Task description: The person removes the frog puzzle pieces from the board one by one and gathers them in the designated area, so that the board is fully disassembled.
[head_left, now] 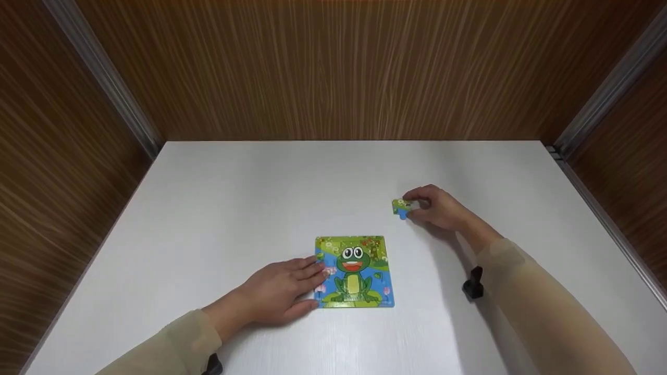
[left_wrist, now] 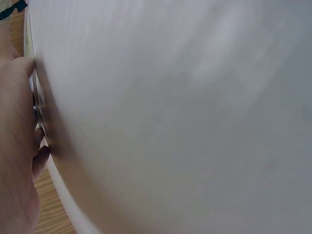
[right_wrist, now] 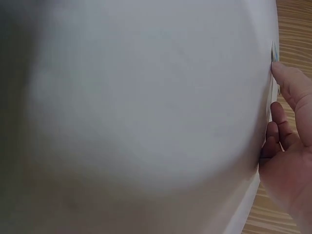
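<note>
Wide tabletop (head_left: 239,198) surrounds frog puzzle (head_left: 354,278); left hand (head_left: 281,289) touches its edge.

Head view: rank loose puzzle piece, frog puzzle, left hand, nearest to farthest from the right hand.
1. Loose puzzle piece, at the right hand.
2. Frog puzzle, left of the piece.
3. Left hand, at the frog puzzle's left edge.

"Which way is the head view looking?"
"It's facing forward and down at the table (head_left: 250,208) from above."
"And the wrist views?"
"They're watching close up, sharing the left hand (head_left: 284,288) and right hand (head_left: 439,209), respectively, with it."
</note>
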Demonstrator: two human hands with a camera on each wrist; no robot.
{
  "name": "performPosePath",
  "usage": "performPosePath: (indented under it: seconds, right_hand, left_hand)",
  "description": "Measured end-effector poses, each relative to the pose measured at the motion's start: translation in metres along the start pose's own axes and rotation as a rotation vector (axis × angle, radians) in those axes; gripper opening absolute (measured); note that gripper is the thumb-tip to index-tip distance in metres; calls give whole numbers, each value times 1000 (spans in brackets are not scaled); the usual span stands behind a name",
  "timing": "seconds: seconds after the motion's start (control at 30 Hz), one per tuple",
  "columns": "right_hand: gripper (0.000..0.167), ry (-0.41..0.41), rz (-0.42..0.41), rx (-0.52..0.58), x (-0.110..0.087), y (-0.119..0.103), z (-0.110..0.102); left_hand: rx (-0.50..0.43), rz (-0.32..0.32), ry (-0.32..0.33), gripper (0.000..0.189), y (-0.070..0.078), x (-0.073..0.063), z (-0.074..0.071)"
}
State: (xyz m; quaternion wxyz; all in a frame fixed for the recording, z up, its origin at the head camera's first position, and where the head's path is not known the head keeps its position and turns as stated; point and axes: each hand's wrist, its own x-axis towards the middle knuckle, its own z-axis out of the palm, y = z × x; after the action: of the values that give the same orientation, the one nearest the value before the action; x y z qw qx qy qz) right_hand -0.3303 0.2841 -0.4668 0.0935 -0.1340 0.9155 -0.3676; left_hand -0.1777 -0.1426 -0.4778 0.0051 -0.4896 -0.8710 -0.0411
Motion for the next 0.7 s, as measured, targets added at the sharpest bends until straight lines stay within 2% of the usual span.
performPosePath:
  seconds: [0.2,0.43,0.7]
  right_hand:
    - [44,-4,9,6,2,-1,0]
    - [47,1,70,70,2,-4,-2]
    - [41,56,28,43,-4,-9,-9]
  left_hand:
    - [13,9,8,61,-2,1,0]
    - [18,17,21,61,-5,4,1]
    - [-2,3,17,62,-9,8,1]
